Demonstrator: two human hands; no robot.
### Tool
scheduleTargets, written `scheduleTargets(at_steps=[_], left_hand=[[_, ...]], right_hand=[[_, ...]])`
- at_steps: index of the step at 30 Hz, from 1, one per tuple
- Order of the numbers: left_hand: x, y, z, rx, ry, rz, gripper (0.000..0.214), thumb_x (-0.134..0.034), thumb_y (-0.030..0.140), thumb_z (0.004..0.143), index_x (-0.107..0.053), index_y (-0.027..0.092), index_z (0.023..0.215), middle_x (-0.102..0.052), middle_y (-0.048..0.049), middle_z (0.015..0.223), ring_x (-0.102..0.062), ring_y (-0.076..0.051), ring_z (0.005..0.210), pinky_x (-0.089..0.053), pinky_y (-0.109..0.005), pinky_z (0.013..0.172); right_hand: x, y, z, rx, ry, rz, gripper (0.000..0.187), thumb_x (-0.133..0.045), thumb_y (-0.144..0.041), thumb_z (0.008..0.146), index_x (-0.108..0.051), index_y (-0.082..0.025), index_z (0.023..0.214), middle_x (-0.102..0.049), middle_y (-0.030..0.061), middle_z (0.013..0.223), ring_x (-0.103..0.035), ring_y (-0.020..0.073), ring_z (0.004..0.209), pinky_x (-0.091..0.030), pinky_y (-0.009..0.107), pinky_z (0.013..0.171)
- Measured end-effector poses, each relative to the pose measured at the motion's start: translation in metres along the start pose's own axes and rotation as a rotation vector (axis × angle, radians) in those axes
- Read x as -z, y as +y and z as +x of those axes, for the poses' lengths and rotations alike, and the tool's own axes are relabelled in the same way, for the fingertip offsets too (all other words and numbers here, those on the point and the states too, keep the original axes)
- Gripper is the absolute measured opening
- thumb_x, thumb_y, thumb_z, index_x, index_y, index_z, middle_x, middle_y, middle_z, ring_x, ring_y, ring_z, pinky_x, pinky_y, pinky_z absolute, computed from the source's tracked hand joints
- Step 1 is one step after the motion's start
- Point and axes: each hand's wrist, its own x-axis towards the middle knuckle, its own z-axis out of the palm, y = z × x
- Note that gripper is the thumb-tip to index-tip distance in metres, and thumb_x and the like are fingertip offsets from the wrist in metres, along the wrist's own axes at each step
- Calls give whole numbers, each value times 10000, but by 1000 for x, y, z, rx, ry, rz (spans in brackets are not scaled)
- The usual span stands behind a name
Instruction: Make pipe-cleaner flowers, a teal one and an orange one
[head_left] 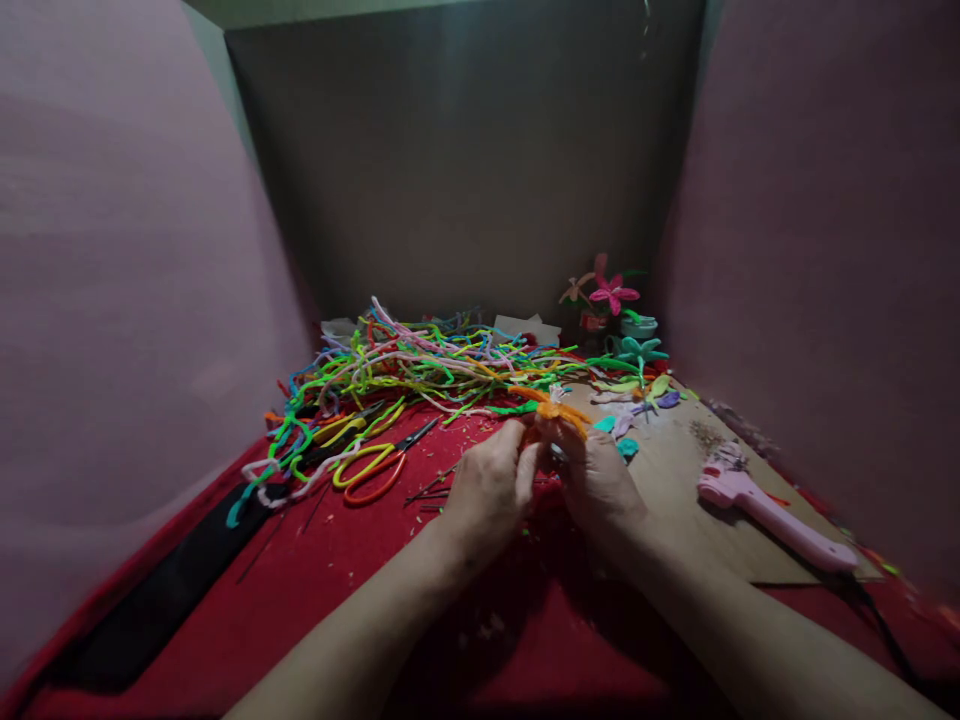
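My left hand (487,480) and my right hand (600,485) meet above the front middle of the table. Between their fingertips is an orange fuzzy pipe-cleaner flower (564,411) with a white tuft at its top. My right thumb and fingers pinch the orange part from the right. The left fingers are curled and closed against its lower left side, where the exact grip is partly hidden. A bright green pipe-cleaner piece (517,408) sticks out just left of the flower. Teal petal-like pieces (628,449) lie beyond my right hand.
A tangled heap of coloured pipe cleaners (420,362) covers the back. Scissors (379,470) with yellow and orange handles lie left on the red cloth (315,620), near a black strip (165,580). A pink corded tool (780,520) rests on a board (675,540). Finished-looking flowers (615,293) stand behind.
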Motion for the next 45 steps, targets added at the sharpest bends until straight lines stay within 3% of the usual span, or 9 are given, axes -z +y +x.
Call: scheduleTargets(at_steps=[3, 6, 11, 15, 19, 24, 33, 38, 45], left_hand=[[-3, -6, -1, -93, 63, 540, 208, -376, 258, 883, -543, 141, 919, -581, -90, 837, -544, -169, 658, -323, -245, 509], [1, -15, 2, -120, 47, 637, 253, -309, 166, 885, -558, 144, 923, -598, -81, 809, -547, -157, 625, -306, -242, 499], [5, -22, 8, -69, 118, 87, 236, -368, 236, 886, -583, 159, 830, -523, 13, 601, -445, -91, 513, -318, -207, 515], [5, -18, 11, 73, 21, -403, 265, -438, 327, 855, -576, 141, 726, -412, 51, 516, -330, -59, 447, -269, -186, 439], [8, -12, 12, 234, -93, -679, 298, -518, 383, 808, -529, 140, 636, -326, 81, 455, -238, -30, 369, -186, -174, 367], [12, -6, 11, 375, -128, -880, 319, -627, 418, 724, -492, 150, 618, -352, 89, 425, -221, -12, 326, -147, -155, 328], [12, -7, 10, 437, -265, -1090, 237, -564, 361, 787, -473, 169, 682, -366, 94, 452, -171, -1, 285, -150, -136, 287], [13, -8, 9, 468, -335, -1215, 130, -548, 297, 806, -510, 173, 805, -353, 109, 463, -137, 0, 289, -186, -120, 286], [14, -13, 9, 489, -421, -1382, 89, -504, 224, 841, -530, 148, 802, -358, 99, 492, -124, 8, 291, -203, -107, 279]], right_hand=[[-7, 1, 2, -14, 53, -88, 207, -682, -385, 659, -627, -188, 628, -477, -37, 499, -357, 89, 456, -280, 238, 447], [-15, -1, 6, -50, 75, -114, 239, -721, -387, 603, -627, -169, 633, -479, -41, 514, -356, 78, 456, -273, 227, 438], [-13, 3, 12, -10, -55, -65, 253, -727, -366, 618, -664, -161, 752, -536, -14, 642, -398, 85, 527, -313, 217, 460], [-4, 6, 12, 21, -140, -74, 172, -672, -328, 698, -645, -166, 752, -523, -17, 649, -414, 93, 558, -352, 227, 510], [-3, 1, 11, 10, -204, -100, 163, -615, -313, 731, -613, -172, 649, -466, -28, 568, -383, 94, 521, -345, 234, 495], [-2, -4, 11, -4, -241, -136, 201, -587, -333, 748, -620, -192, 609, -484, -12, 555, -392, 109, 513, -359, 250, 496], [4, -3, 12, -47, -274, -148, 338, -546, -392, 803, -536, -167, 550, -451, -28, 518, -364, 90, 484, -349, 231, 493], [4, 1, 14, -68, -280, 15, 241, -611, -373, 758, -593, -164, 640, -468, -33, 552, -374, 89, 503, -356, 233, 523], [2, 0, 13, 26, -263, 24, 98, -631, -294, 759, -644, -205, 721, -514, -34, 567, -408, 95, 522, -368, 238, 551]])
